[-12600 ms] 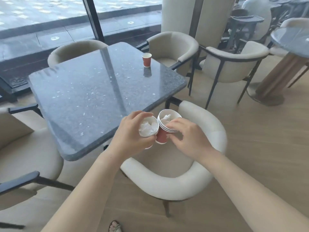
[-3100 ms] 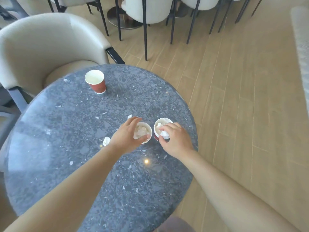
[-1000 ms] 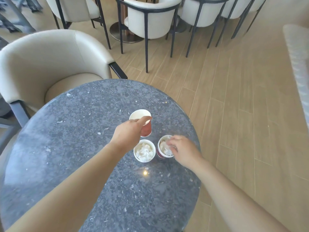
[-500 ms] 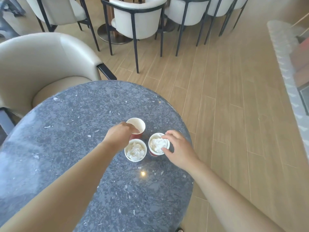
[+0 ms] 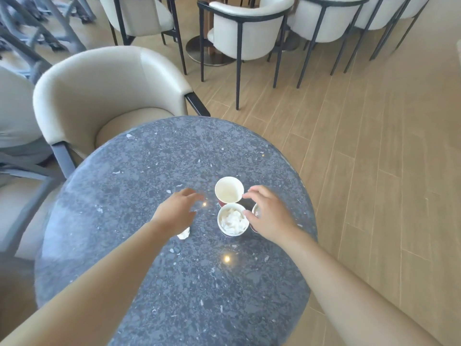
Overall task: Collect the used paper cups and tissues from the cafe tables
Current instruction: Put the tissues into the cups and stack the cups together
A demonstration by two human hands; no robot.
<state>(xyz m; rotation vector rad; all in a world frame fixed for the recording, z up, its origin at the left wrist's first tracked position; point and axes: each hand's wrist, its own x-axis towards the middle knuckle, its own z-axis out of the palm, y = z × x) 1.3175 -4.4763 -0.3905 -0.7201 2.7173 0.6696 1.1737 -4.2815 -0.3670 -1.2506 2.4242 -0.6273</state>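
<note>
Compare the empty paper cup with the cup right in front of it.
The empty cup holds nothing; the nearer cup is stuffed with crumpled white tissue. The empty cup stands farther from the person, the nearer cup closer. Both stand upright on the round table, white inside and red outside.

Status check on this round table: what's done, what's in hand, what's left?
Done: three cups stand grouped near the table's right edge; the tissue-filled cup holds wadded tissues. In hand: nothing; the left hand hovers open, the right hand reaches over the cups with no clear grip. Left: a loose tissue by the left wrist, the empty cup unstacked, a third cup mostly hidden.
</note>
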